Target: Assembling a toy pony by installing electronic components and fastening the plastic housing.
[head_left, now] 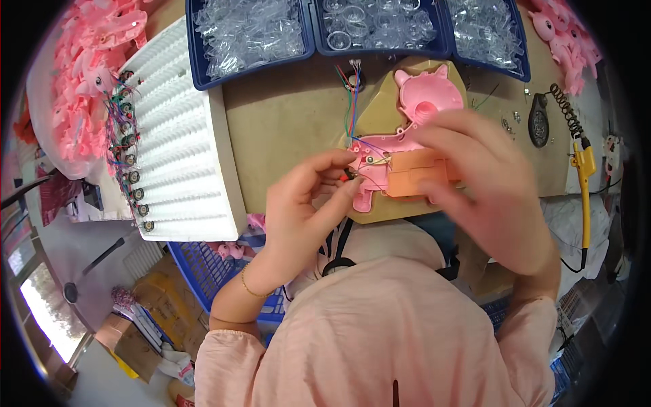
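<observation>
A pink plastic toy half-shell [432, 95], shaped like an animal with a round head, lies hollow side up on a tan board [380, 112]. Over its body sits an orange box-like part [409, 173], with thin wires beside it. My left hand [298, 197] pinches a small black-and-red part [349, 176] at the shell's left end. Blurred by motion, my right hand [491, 183] is spread above the orange part's right side, thumb and fingers apart. Coloured wires [352, 102] run up from the shell to a small round part near the bins.
Blue bins [313, 41] of clear plastic pieces line the back. A white ridged rack [180, 136] with wired round parts [129, 142] stands left. Pink toy shells [88, 88] pile at far left. A yellow soldering iron [584, 176] hangs in a coiled holder [568, 112] at right.
</observation>
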`<state>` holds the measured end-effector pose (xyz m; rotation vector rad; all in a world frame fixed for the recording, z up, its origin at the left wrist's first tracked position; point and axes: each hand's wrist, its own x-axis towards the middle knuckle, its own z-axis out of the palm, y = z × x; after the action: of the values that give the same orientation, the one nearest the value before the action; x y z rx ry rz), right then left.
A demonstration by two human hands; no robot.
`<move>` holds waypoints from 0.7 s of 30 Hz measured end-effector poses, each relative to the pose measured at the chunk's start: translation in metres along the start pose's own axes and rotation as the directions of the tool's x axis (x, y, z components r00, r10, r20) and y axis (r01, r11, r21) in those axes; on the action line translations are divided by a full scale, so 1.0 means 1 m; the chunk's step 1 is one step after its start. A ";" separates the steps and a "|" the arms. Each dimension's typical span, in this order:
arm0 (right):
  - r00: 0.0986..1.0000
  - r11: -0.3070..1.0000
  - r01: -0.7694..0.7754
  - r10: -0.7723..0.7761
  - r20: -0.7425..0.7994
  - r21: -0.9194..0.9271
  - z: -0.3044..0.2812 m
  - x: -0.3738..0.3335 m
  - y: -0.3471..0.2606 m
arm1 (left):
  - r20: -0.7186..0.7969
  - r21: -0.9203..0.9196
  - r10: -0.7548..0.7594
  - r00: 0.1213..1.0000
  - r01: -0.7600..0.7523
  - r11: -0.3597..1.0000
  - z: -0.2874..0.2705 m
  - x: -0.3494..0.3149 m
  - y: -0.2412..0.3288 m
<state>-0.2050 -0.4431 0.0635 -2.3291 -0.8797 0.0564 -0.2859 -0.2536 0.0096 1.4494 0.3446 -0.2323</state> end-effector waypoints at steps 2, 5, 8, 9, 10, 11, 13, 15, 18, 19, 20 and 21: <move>0.973 0.987 -0.009 -0.027 0.227 0.158 0.016 0.020 -0.005 | -0.053 0.118 0.206 0.977 -0.199 0.973 0.001 -0.003 -0.007; 0.870 0.976 0.015 -0.119 0.478 0.216 0.028 0.027 0.004 | 0.016 0.556 0.476 0.879 -0.403 0.727 0.000 -0.006 -0.012; 0.862 0.982 0.150 -0.188 0.470 0.117 0.033 0.021 0.007 | 0.075 0.709 0.599 0.797 -0.465 0.530 0.000 -0.001 -0.020; 0.889 0.977 0.197 -0.214 0.404 0.083 0.034 0.019 0.006 | 0.074 0.709 0.597 0.799 -0.463 0.532 -0.001 0.002 -0.023; 0.889 0.977 0.194 -0.212 0.406 0.085 0.037 0.018 0.005 | 0.076 0.740 0.626 0.776 -0.465 0.487 0.000 0.006 -0.028; 0.914 0.974 0.219 -0.224 0.338 0.054 0.040 0.016 0.005 | 0.081 0.768 0.654 0.752 -0.465 0.441 0.001 0.008 -0.031; 0.935 0.972 0.234 -0.230 0.271 0.020 0.042 0.015 0.004 | 0.031 0.726 0.601 0.799 -0.432 0.536 0.004 0.007 -0.036; 0.915 0.968 0.252 -0.235 0.328 -0.009 0.042 0.018 0.006 | -0.050 0.724 0.602 0.797 -0.386 0.571 0.004 0.007 -0.043; 0.888 0.973 0.232 -0.207 0.411 -0.010 0.040 0.026 0.007 | -0.067 0.693 0.550 0.833 -0.357 0.626 0.005 0.006 -0.041; 0.886 0.972 0.234 -0.210 0.415 -0.009 0.039 0.028 0.006 | -0.072 0.693 0.549 0.833 -0.355 0.628 0.005 0.006 -0.040; 0.888 0.970 0.241 -0.215 0.407 -0.013 0.038 0.030 0.006 | -0.047 0.711 0.588 0.808 -0.386 0.588 0.004 0.007 -0.038; 0.890 0.968 0.249 -0.221 0.398 -0.019 0.037 0.031 0.005 | -0.022 0.727 0.625 0.780 -0.417 0.545 0.004 0.008 -0.037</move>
<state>-0.1878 -0.4069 0.0367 -2.2932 -1.3781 0.4113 -0.2917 -0.2609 -0.0275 2.2851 0.0044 0.4105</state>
